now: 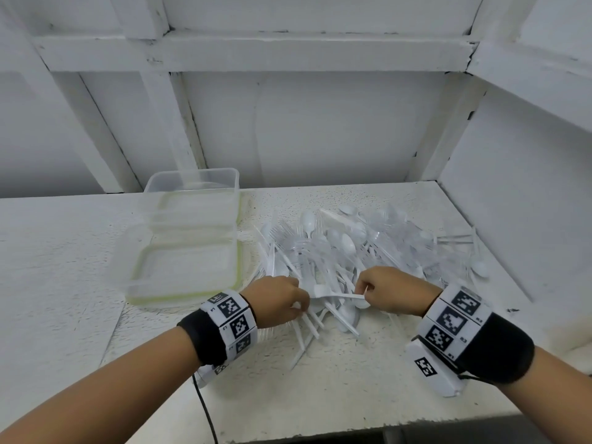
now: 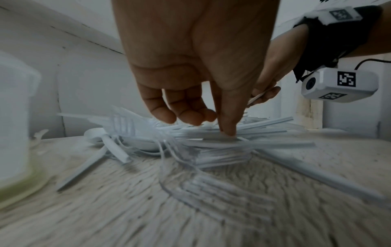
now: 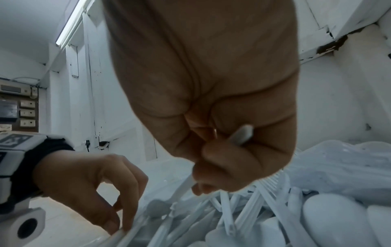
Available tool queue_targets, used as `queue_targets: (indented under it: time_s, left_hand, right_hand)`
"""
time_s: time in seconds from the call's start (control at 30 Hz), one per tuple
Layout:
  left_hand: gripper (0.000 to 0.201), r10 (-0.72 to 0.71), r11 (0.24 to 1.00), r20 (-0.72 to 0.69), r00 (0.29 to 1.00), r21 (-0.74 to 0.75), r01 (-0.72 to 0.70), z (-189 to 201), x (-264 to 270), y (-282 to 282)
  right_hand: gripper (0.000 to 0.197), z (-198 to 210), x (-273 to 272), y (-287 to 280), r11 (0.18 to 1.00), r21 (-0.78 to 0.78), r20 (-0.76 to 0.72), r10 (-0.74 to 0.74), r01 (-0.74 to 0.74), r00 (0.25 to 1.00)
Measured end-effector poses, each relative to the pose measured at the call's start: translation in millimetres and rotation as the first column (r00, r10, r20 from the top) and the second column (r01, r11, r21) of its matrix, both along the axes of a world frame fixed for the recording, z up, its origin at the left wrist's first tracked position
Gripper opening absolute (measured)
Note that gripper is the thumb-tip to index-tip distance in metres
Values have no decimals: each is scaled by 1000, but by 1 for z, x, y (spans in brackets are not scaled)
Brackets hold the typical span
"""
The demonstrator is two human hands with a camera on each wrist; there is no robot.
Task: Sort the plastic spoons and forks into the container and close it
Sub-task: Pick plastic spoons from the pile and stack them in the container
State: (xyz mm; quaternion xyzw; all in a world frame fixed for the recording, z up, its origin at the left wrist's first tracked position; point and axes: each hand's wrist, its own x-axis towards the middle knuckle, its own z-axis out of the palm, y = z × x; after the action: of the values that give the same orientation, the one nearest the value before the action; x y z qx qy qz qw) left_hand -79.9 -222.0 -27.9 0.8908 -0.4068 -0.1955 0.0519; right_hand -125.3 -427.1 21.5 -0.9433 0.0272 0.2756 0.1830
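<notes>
- Plastic spoons and forks [image 1: 358, 251] lie in a big pile on the white table [image 1: 64, 251].
- Right hand [image 1: 389, 291] pinches a white handle [image 1: 342, 295].
- Left hand [image 1: 277, 301] curls its fingers onto handles at the pile's edge.
- Clear container [image 1: 192, 200] stands open just left of the pile, on its lid [image 1: 182, 277].

Hands [image 1: 278, 299] in cutlery pile [image 1: 368, 251] (white)

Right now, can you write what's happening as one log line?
left hand: pinching in pile | right hand: gripping white handle | container: open, empty
</notes>
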Motion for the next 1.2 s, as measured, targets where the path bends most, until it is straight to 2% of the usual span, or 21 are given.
queue_targets:
  time_s: [0.1, 0.2, 0.33, 0.4, 0.47, 0.6, 0.73, 0.83, 0.93, 1.0, 1.2]
  left_hand:
    - [24, -6, 1000, -22, 1000, 20, 6, 0, -1, 8]
    - [24, 26, 999, -13, 1000, 38, -26, 0, -5, 17]
    - [30, 126, 986, 22, 992, 107, -128, -5, -10, 24]
    - [31, 181, 975, 56, 982, 123, -187, -7, -11, 22]
    - [29, 250, 958, 50, 967, 132, -255, -8, -10, 19]
    - [21, 379, 923, -62, 923, 95, -372, -9, -7, 22]
    - [24, 487, 872, -198, 851, 56, -487, -5, -8, 29]
    - [19, 519, 843, -377, 767, 74, -533, 1, -4, 37]
    - [22, 532, 803, -523, 666, 62, -593, 10, -1, 47]
    - [24, 534, 792, -552, 640, 63, -607, 17, -1, 53]
    - [17, 565, 782, -485, 668, 57, -620, 29, 3, 66]
  right_hand:
    - [22, -4, -3, -2, 1000, -15, 9, -19, 19, 1000]
    - [17, -2, -7, -5, 999, 38, 47, -19, 17, 999]
    - [18, 2, -13, -7, 998, 54, 81, 31, -36, 996]
    - [16, -2, -14, -5, 997, 81, 106, 4, -12, 994]
    - [21, -6, -14, 0, 995, 99, 104, -24, 14, 994]
    - [27, -17, -15, 12, 994, 111, 156, -34, 16, 987]
    - [20, -30, -19, 23, 991, 128, 221, -71, 44, 973]
    - [14, -37, -20, 29, 999, 52, 268, -22, 8, 963]
    - [23, -45, -18, 35, 996, -80, 290, 65, -44, 955]
    - [23, -50, -15, 39, 989, -139, 282, 90, -52, 955]
    - [15, -53, -15, 46, 977, -209, 274, 89, -31, 958]
